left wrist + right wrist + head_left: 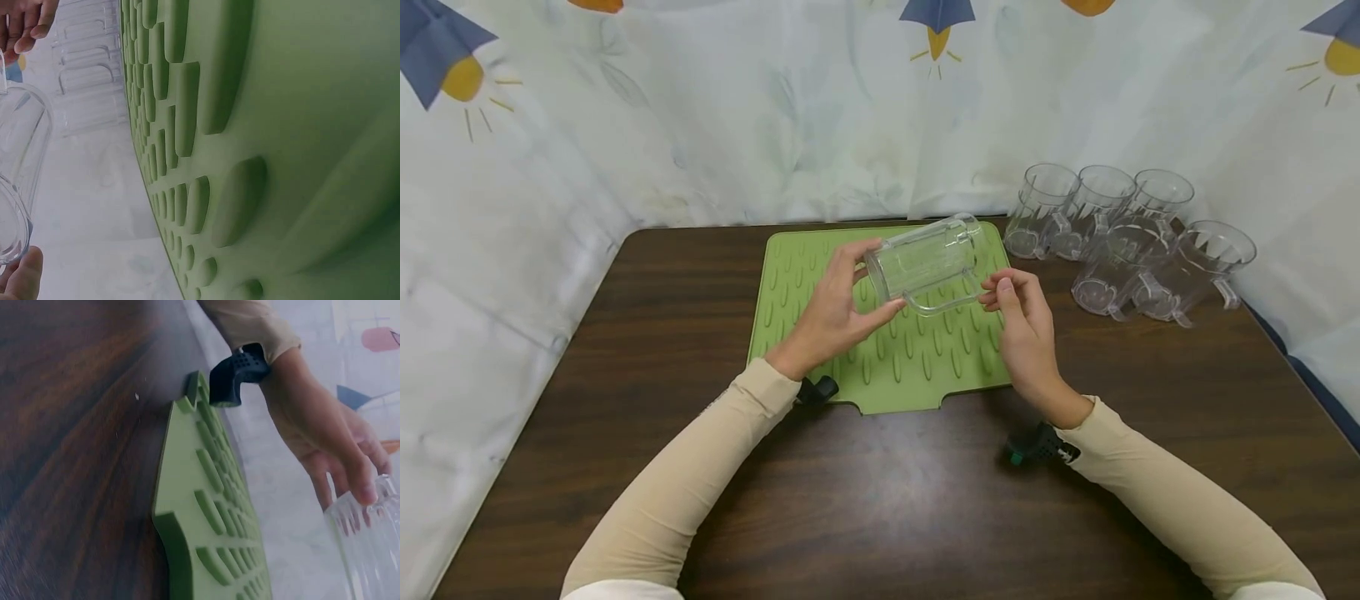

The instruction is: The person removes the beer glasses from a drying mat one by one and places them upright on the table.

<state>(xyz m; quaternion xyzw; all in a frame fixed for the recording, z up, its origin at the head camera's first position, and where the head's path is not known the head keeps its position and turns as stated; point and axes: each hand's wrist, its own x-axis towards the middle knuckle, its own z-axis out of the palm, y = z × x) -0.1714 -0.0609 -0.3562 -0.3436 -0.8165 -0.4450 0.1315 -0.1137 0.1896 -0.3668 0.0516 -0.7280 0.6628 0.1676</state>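
Note:
A clear plastic mug is held tilted on its side above a green mat with raised ridges. My left hand grips its base end, thumb below and fingers above, as the right wrist view also shows. The mug's mouth points right and its handle hangs on the lower side, toward me. Beside the handle and mouth is my right hand, its fingers loosely bent with nothing gripped. In the left wrist view, the right hand's fingers hang near the mug.
Several similar clear mugs stand upright at the back right of the dark wooden table. The mat lies at the table's back middle. A white patterned curtain hangs behind and on both sides.

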